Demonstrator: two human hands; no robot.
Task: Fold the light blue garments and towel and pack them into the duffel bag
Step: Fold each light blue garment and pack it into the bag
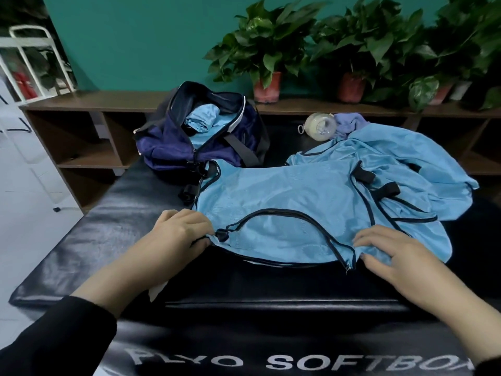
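Right, you're partway thru. One light blue piece [202,119] is already stuffed in the open duffel bag [173,143] at the back left of the tabletop [81,240], rolled more than folded as far as I can tell. The vest [284,202] with dark trim lies spread flat in front of you, not yet folded. Your left hand [181,232] pinches its near left corner by the cord toggle, fingers curled round the edge. Your right hand [390,253] lies on the near right corner, fingers bent and bunching the cloth, thumb seemingly under it.

Still to do: fold this vest, then the 2nd blue garment [406,158] heaped to the right, partly under the vest, plus the purple-ish towel [349,124] behind it next to a clear bottle [318,126] on its side.

Hard to make out: how much is in the bag below the top piece, and where one garment ends and the other starts on the right.
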